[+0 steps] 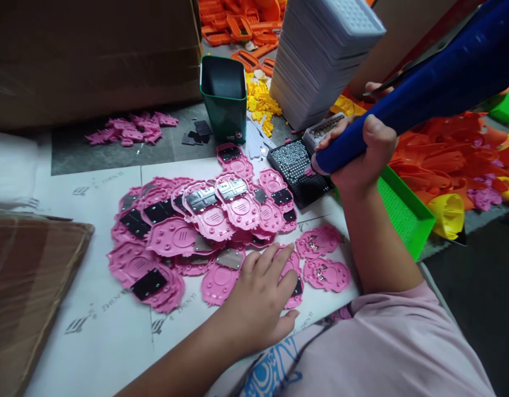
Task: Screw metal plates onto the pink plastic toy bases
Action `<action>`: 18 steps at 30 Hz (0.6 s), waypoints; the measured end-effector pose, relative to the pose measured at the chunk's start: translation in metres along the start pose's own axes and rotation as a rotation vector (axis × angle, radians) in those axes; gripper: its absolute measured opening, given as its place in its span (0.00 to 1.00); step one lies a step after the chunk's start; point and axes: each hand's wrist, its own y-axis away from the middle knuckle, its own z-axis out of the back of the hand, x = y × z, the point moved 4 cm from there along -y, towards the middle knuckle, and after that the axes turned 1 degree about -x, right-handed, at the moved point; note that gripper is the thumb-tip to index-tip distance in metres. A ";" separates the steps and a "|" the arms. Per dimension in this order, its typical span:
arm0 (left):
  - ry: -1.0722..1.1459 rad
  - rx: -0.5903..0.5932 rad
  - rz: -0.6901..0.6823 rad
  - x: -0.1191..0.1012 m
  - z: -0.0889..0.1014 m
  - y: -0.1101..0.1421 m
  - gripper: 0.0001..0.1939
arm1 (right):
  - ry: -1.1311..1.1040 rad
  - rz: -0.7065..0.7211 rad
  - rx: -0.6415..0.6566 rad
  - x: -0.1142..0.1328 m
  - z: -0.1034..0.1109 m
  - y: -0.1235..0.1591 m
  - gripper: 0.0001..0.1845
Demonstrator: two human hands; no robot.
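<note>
My left hand (pixel 266 289) lies with its fingers stretched over a pink plastic shell plate (pixel 291 270) bearing a black panel, at the near side of a white sheet. Up and to the right, my right hand (pixel 364 151) is closed around a long blue electric screwdriver (pixel 386 105). Its lower end is over a black tray (pixel 291 165) full of small metal screws. A heap of pink shell plates (pixel 176 237), fitted with black or silvery panels, spreads left of my hands. Two pink plates with loose metal bits (pixel 326 274) lie right of my left hand.
Behind the sheet stands a dark green bin (pixel 225 105) beside a tall stack of white trays (pixel 320 60). Cardboard boxes (pixel 31 298) border the left. A green tray (pixel 407 215) and orange parts (pixel 436 149) are on the right; small pink pieces (pixel 133 128) lie behind.
</note>
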 end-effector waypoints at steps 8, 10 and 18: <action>0.030 -0.001 0.026 0.002 -0.003 0.000 0.17 | -0.024 0.242 -0.138 0.039 -0.013 0.011 0.12; 0.041 0.016 0.032 0.003 -0.003 -0.001 0.17 | -0.054 0.315 -0.165 0.055 -0.009 0.019 0.12; 0.073 0.038 0.023 0.007 0.000 -0.006 0.21 | -0.027 -0.128 0.338 0.096 0.023 0.106 0.22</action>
